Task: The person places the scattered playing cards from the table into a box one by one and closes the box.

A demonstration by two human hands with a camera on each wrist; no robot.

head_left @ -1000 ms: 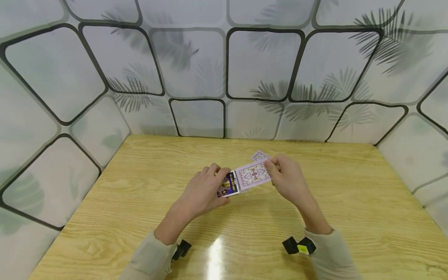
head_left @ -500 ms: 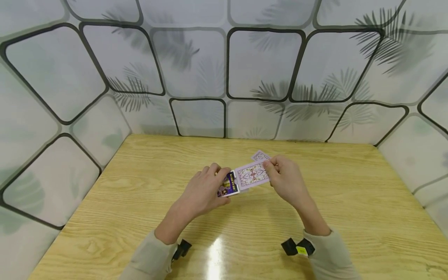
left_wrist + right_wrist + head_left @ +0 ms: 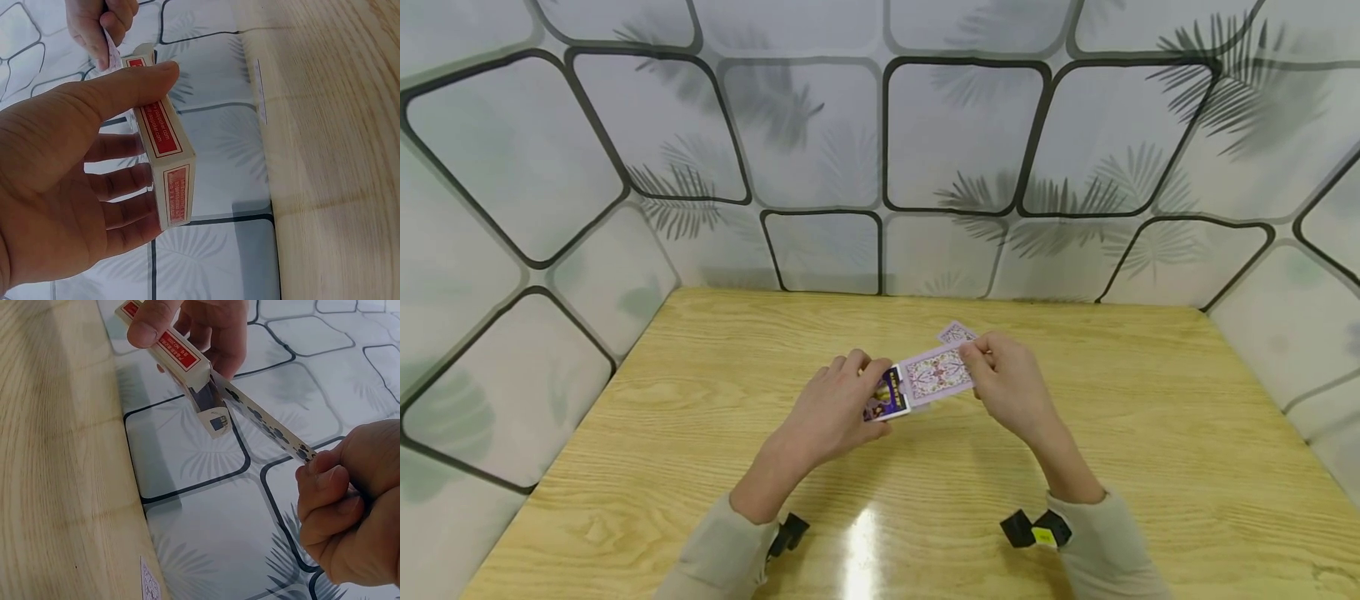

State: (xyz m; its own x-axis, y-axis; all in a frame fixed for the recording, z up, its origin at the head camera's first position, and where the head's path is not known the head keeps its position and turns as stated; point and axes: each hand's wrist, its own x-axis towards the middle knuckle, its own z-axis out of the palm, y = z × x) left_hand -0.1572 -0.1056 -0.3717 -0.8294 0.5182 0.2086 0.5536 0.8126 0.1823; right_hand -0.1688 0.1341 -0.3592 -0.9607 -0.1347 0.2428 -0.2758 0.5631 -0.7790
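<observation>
My left hand [image 3: 833, 406] grips a playing-card box [image 3: 887, 395], thumb along one narrow side and fingers along the other. In the left wrist view the box [image 3: 165, 137] shows white edges with red printed panels. Its open end faces right, and a flap [image 3: 215, 422] hangs out in the right wrist view. My right hand [image 3: 1013, 382] pinches the far end of a playing card [image 3: 936, 374] with a floral lilac back. Black club pips show on the underside of that card [image 3: 262, 420] in the right wrist view. Its near end is right at the box mouth.
Another lilac-backed card [image 3: 956, 332] lies on the wooden table [image 3: 760, 333] just behind the right hand. A patterned cloth wall [image 3: 962, 133] encloses the back and sides. Black wrist cameras [image 3: 1037, 529] sit at both sleeves.
My right hand has moved slightly left, bringing the card a little closer to the box. The left hand and the box stay almost still. The card on the table has not moved.
</observation>
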